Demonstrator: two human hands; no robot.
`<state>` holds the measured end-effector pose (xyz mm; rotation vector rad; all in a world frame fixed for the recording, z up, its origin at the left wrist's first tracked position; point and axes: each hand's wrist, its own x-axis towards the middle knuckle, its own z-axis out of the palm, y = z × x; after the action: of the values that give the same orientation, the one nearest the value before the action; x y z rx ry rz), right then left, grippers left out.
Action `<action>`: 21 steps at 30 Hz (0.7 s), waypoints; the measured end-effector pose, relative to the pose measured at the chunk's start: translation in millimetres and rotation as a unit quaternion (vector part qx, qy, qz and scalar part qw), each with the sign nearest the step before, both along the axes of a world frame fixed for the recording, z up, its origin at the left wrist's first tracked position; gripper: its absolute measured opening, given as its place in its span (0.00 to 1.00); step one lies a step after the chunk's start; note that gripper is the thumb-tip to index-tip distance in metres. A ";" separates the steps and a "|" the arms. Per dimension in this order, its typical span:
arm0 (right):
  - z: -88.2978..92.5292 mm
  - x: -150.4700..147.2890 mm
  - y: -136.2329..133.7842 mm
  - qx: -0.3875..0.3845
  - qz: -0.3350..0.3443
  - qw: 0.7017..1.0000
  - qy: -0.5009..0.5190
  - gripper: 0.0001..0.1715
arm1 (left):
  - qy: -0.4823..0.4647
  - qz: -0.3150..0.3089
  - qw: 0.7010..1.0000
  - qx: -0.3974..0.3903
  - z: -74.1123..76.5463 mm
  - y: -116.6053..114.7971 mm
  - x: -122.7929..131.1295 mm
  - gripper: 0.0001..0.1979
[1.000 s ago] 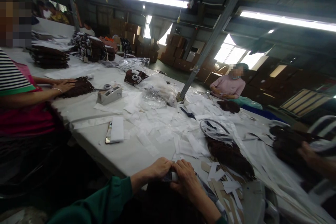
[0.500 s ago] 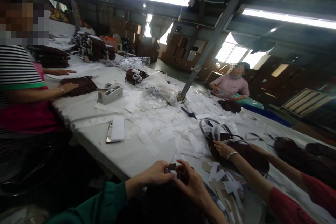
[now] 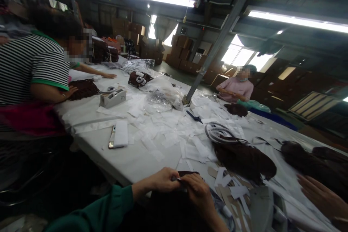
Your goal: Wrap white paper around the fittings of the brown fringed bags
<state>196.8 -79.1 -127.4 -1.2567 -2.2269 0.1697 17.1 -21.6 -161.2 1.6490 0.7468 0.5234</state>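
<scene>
Head view, and the action sits low at the near side of the white-covered table, where the left hand and the right hand meet knuckle to knuckle over a dark cloth! Left thumb and fingers are pinched together on its upper edge; the right has its fingers curled down over the same edge, just beside. A tiny pale scrap peeps out between them, too small to make out. The cloth hangs dark below both hands, its lower part lost in shadow. Just right of them, paper strips in white and tan lie in a tangle, and beyond those comes a brown bundle with looped grey bands at its far end. Out over the middle, white slips are strewn everywhere! To the left, a tape dispenser stands near another brown bundle, which a co-worker in a striped top touches with one hand. Across the table, a second co-worker, in pink; at far right, another person's hand, blurred, near dark fabric.
</scene>
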 end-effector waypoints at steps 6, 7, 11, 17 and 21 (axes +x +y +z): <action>16.2 3.3 6.8 0.009 0.040 0.999 -0.036 0.18 | -0.064 -0.011 0.990 -0.127 0.3 5.2 0.9 0.15; 17.5 2.5 5.9 0.012 0.046 0.997 -0.053 0.18 | -0.072 -0.001 0.987 -0.145 1.1 7.4 -0.8 0.16; 7.8 -1.1 -8.4 0.000 0.083 0.987 -0.140 0.11 | -0.113 0.050 0.976 -0.181 11.6 22.1 -11.0 0.23; 1.7 10.4 -18.2 0.050 -0.073 0.996 0.023 0.06 | -0.142 0.029 0.974 -0.173 26.8 26.4 -12.2 0.23; 19.9 11.1 -7.3 -0.060 -0.162 0.976 0.131 0.28 | -0.094 -0.011 0.988 -0.120 25.1 14.4 -6.4 0.16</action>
<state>207.9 -86.3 -107.4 -1.5456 -1.7851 0.3266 10.8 -7.3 -136.1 1.3627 0.6252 0.5417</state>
